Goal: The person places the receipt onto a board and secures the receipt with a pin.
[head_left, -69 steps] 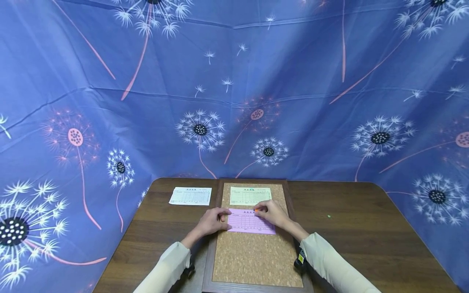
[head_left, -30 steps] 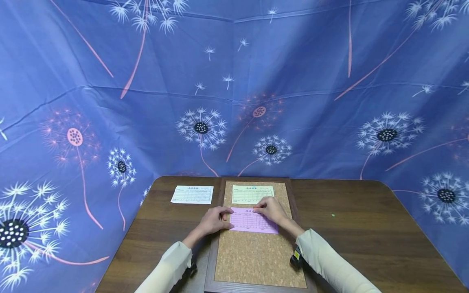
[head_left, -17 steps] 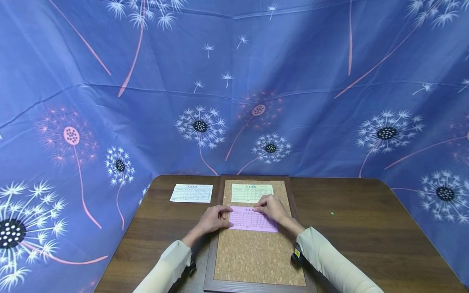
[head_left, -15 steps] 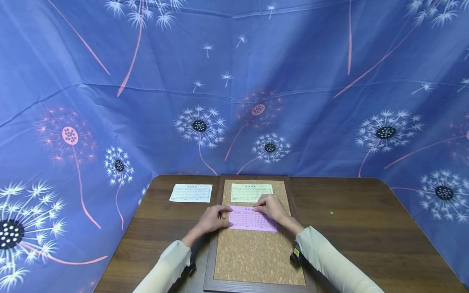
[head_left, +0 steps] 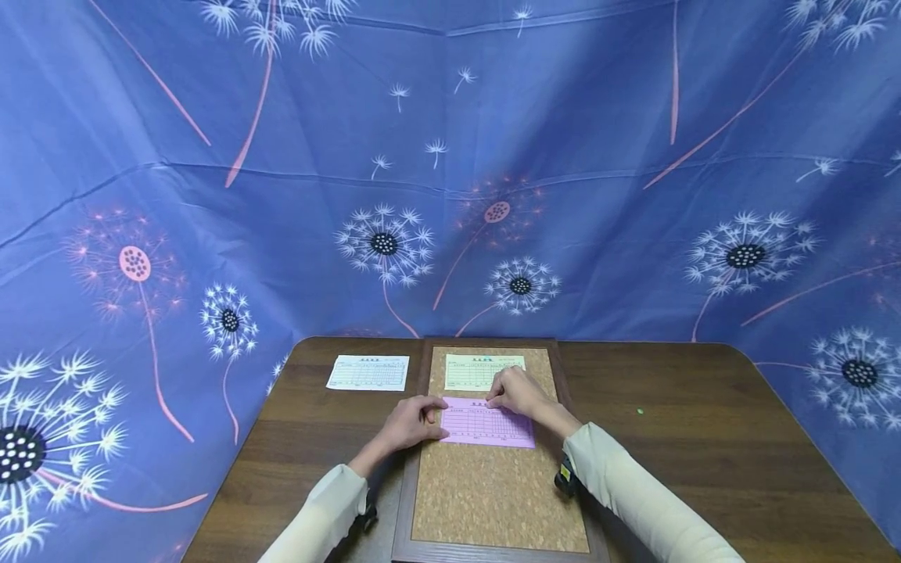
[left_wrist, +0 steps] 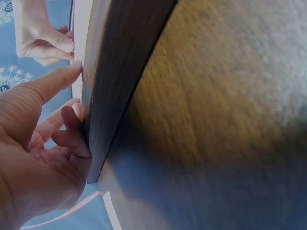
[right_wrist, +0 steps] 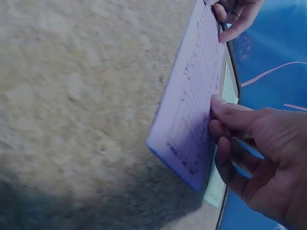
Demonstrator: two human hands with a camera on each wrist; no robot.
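Pink slip (head_left: 486, 426) is laid flat on the cork board (head_left: 493, 500), in the board's middle band, and is kept there by both hands. At the slip's left edge, over the board's dark frame, the left hand (head_left: 411, 422) is pressed with fingers curled against the frame and the thumb stretched toward the paper, as the left wrist view shows (left_wrist: 43, 143). At the slip's top edge the right hand (head_left: 517, 392) is set with fingertips bunched down on the paper; whether something small is pinched between them cannot be told. Compared with half a second earlier, the right hand has been drawn slightly up the board toward the green slip (head_left: 473, 373), while the pink slip and the left hand are unchanged; it is judged that the paper is by now aligned and is only being fastened or smoothed along its top edge. Beyond the green slip's left side, off the board, a white slip (head_left: 367, 373) lies on the surface (head_left: 704, 438). Right of the board a small green dot (head_left: 639, 411) is seen on the surface. Behind everything a blue dandelion-print cloth (head_left: 450, 156) is hung.
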